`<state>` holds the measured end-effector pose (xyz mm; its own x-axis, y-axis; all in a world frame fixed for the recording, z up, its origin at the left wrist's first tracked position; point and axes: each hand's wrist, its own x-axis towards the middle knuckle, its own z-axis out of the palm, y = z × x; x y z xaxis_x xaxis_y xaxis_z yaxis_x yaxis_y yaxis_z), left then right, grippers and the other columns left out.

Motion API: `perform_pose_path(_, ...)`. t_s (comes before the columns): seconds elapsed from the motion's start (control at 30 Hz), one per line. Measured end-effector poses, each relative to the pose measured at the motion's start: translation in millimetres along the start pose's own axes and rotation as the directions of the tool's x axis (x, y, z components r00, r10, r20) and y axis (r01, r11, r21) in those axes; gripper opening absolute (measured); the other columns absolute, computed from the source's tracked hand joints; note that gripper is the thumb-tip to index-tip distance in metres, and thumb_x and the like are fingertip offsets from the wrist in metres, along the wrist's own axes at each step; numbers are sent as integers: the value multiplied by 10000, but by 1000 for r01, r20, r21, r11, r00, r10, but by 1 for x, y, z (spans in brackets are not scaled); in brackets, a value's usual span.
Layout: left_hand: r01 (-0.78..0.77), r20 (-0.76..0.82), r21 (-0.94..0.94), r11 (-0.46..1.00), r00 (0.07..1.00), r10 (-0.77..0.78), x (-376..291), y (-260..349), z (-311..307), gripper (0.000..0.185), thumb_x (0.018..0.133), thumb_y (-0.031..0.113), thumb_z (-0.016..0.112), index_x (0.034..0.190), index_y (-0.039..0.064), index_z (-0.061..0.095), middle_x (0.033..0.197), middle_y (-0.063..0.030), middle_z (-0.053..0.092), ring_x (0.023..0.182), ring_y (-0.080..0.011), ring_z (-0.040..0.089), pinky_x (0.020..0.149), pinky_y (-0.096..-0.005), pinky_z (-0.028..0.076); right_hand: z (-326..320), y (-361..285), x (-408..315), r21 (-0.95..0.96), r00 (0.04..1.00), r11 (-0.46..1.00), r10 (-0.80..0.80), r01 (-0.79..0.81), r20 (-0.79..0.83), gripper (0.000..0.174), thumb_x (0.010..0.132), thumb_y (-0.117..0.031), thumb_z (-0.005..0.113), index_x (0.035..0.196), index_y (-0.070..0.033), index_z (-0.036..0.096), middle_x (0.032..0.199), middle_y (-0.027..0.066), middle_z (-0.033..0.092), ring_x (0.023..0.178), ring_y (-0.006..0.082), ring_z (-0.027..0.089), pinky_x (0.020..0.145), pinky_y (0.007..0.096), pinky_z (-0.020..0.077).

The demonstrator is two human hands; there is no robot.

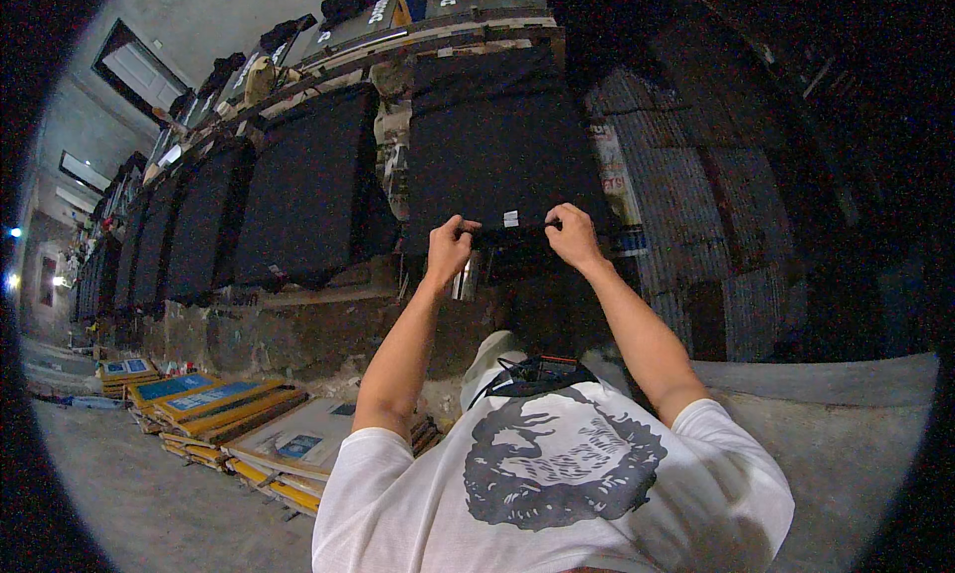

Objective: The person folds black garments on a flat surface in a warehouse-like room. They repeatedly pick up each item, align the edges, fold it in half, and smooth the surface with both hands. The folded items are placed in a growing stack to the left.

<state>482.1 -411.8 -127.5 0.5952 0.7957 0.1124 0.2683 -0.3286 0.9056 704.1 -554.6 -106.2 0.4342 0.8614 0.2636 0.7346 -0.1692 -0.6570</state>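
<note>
A black cloth garment (496, 148), apparently a T-shirt, lies spread over a board in front of me. Near its closest edge shows a small white label (510, 218). My left hand (451, 246) pinches that edge to the left of the label. To the right of it, my right hand (571, 233) grips the same edge between thumb and curled fingers. The cloth between both hands looks fairly straight. Most of the board is hidden under the fabric.
More black garments (306, 185) hang over boards in a row to the left. Printing screens (213, 401) with yellow frames lie stacked on the concrete floor at lower left. Corrugated metal sheets (664, 200) stand at right. Dark printed panels (358, 24) line the ledge behind.
</note>
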Motion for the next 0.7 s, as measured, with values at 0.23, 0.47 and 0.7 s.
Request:
perform_pose_path(0.23, -423, 204, 512, 747, 905, 373, -36, -25, 11, 209, 652, 87, 696, 853, 65, 641, 941, -92, 585, 984, -293, 574, 924, -463, 407, 5, 1, -42, -235, 987, 959, -144, 158, 77, 169, 684, -33, 704, 842, -15, 649, 1085, 133, 608, 1083, 322, 560, 996, 455, 404)
perform_pose_path(0.47, -484, 250, 693, 534, 857, 451, -60, -40, 28, 227, 695, 185, 728, 869, 58, 654, 986, -100, 560, 1005, -285, 549, 931, -475, 381, 16, 25, -71, -329, 945, 892, -327, 311, 8, 222, 663, -58, 752, 854, -24, 645, 1217, 157, 537, 1184, 347, 498, 1086, 523, 341)
perform_pose_path(0.7, -199, 72, 586, 785, 978, 194, -29, -14, 17, 160, 818, 182, 646, 859, 27, 656, 1037, -131, 576, 1010, -308, 542, 910, -450, 404, 7, 27, -39, -182, 957, 961, -237, 206, -168, 176, 761, -86, 653, 922, -19, 672, 1124, 156, 621, 1117, 354, 561, 1032, 524, 373)
